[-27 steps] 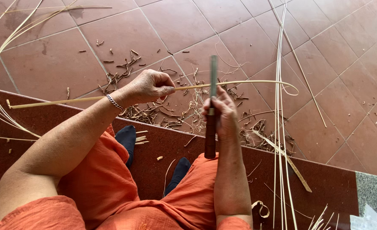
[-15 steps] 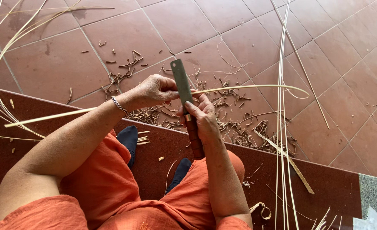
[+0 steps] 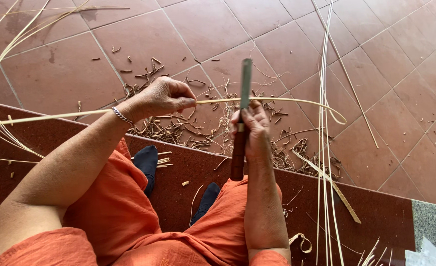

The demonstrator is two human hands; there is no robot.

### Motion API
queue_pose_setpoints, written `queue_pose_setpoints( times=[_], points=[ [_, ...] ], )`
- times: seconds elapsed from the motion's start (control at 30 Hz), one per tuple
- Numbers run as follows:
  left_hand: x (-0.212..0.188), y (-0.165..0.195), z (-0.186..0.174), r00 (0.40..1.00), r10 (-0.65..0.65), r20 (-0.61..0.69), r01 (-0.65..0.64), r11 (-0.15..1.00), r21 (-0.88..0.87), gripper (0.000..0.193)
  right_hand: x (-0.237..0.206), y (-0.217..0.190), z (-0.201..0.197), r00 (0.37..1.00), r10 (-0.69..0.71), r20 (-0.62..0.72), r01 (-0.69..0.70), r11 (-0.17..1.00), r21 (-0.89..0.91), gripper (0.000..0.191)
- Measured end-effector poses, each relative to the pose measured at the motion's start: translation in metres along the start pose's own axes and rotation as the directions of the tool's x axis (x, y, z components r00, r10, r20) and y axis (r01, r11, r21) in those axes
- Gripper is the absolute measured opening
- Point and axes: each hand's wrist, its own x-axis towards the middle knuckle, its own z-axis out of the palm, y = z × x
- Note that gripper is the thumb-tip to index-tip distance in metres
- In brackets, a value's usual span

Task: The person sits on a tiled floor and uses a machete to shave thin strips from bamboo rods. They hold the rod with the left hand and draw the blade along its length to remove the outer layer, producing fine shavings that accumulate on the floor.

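A thin pale cane strip (image 3: 129,111) runs almost level across the view, above the red step (image 3: 188,167) where the person sits. The left hand (image 3: 161,97) is clenched on the strip, thumb and fingers pinching it just left of the knife (image 3: 241,118). From that pinch the strip passes behind the knife blade, then bends down in a loop to the right of the knife. Its other end reaches far left of the knife, across the left forearm, which wears a metal bracelet (image 3: 123,116) at the wrist.

The right hand (image 3: 251,132) is closed around the knife, gripping where the grey blade meets the dark wooden handle. The knife stands nearly upright, blade up and handle down toward the lap. The blade crosses the strip; whether its edge is touching the strip cannot be told.

Below the knife are orange trousers (image 3: 129,216) and two feet in dark socks (image 3: 146,160) resting on the step. Beyond the knife, on the tiled floor (image 3: 203,29), lies a scatter of brown shavings (image 3: 178,130). Right of the knife a bundle of long pale strips (image 3: 324,148) runs straight up and down the view. Far left of the knife more long strips (image 3: 1,64) curve in arcs over the floor and step.
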Motion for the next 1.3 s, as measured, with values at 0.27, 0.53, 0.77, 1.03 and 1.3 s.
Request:
queue_pose_setpoints(
  times=[0.27,0.53,0.77,1.03,1.3],
  points=[
    [0.0,0.001,0.008,0.998,0.06,0.01,-0.061,0.997,0.054,0.017,-0.008,0.019,0.022,0.987,0.158,0.031,-0.155,0.985,-0.07,0.027],
    [-0.007,-0.01,-0.019,0.999,0.003,0.054,0.003,0.995,-0.096,0.018,0.003,-0.004,-0.026,0.999,-0.038,-0.009,0.039,0.992,0.119,0.023],
    [-0.007,-0.002,-0.018,0.989,-0.087,0.118,0.088,0.996,-0.004,0.023,-0.004,-0.001,-0.006,0.999,-0.04,-0.029,0.037,0.996,-0.082,0.023],
    [0.002,0.006,0.019,0.989,0.053,0.138,-0.041,0.995,-0.085,0.023,-0.013,0.024,0.039,0.982,0.175,0.077,-0.173,0.984,-0.031,0.026],
    [-0.007,0.007,-0.001,0.988,-0.037,0.148,0.051,0.995,-0.09,0.019,-0.002,0.014,0.009,0.996,0.033,0.088,-0.04,0.996,0.084,0.028]
  ],
)
